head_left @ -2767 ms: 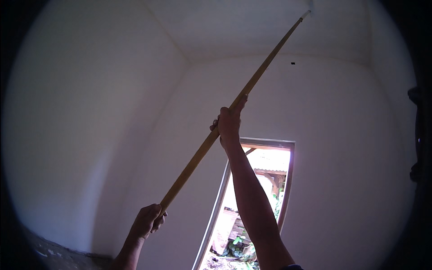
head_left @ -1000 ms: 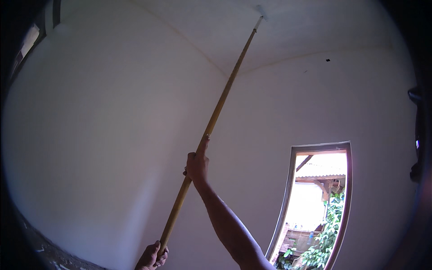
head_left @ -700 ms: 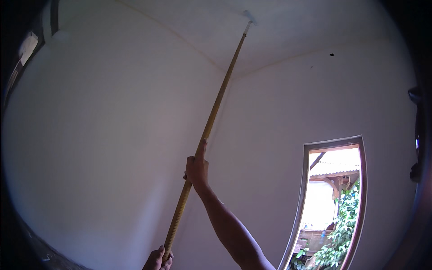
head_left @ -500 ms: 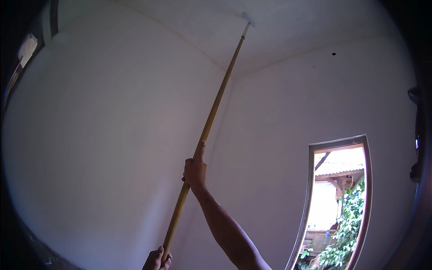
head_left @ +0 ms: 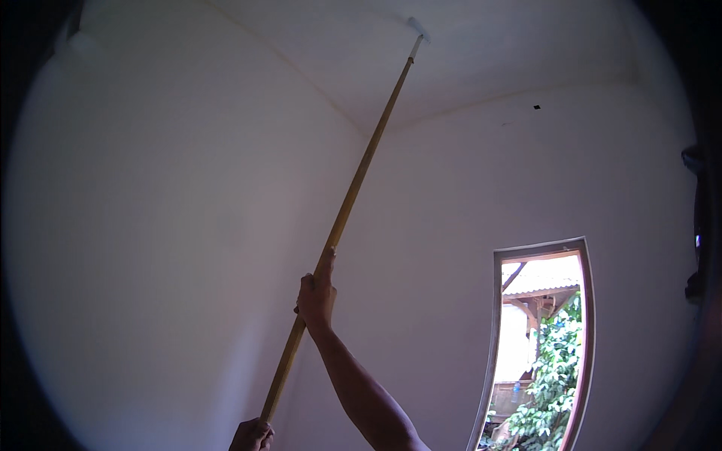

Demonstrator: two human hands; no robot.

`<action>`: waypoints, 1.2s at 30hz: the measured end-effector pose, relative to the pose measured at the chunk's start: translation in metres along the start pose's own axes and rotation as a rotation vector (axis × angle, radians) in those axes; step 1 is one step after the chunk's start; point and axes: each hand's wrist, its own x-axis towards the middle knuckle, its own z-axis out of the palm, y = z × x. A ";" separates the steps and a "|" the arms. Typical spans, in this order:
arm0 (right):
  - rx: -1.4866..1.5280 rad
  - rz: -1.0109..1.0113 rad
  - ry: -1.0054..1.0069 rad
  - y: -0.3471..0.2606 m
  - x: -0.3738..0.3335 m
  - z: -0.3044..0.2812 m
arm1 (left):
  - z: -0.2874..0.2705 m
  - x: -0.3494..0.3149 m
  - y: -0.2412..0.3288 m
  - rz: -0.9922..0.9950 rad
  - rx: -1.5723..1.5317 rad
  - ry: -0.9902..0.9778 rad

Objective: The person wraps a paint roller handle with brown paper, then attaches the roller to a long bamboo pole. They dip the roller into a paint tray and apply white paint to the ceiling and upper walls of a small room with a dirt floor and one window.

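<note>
A long wooden pole (head_left: 350, 197) slants from the bottom of the view up and to the right. At its top end a paint roller (head_left: 419, 30) with a pale sleeve rests against or close to the white ceiling (head_left: 496, 37); I cannot tell whether it touches. My right hand (head_left: 317, 298) is wrapped round the pole's lower middle, its index finger stretched along the wood. Lower down, at the bottom edge, my left hand (head_left: 252, 436) grips the same pole near its lower visible end. Part of the left hand is cut off by the frame.
White walls meet in a corner beyond the pole, with the left wall (head_left: 150, 225) and the right wall (head_left: 429, 225) rising to the ceiling. An open window frame (head_left: 489, 331) at the lower right shows leafy plants (head_left: 556, 361) and a corrugated roof outside. A small dark hole (head_left: 537, 107) marks the right wall.
The view has turned slightly right, so the window and wall corner sit farther left. Both hands appear a little lower and farther left, still on the pole; the roller shows slightly farther right.
</note>
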 end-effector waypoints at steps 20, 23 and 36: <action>-0.072 0.061 0.002 0.006 0.003 0.009 | -0.031 0.029 -0.008 -0.002 -0.022 -0.052; -0.032 -0.006 0.001 0.008 0.004 0.008 | -0.033 0.030 -0.010 -0.018 -0.071 -0.066; 0.076 0.027 0.011 0.019 0.011 0.011 | -0.040 0.050 -0.015 0.071 0.006 -0.059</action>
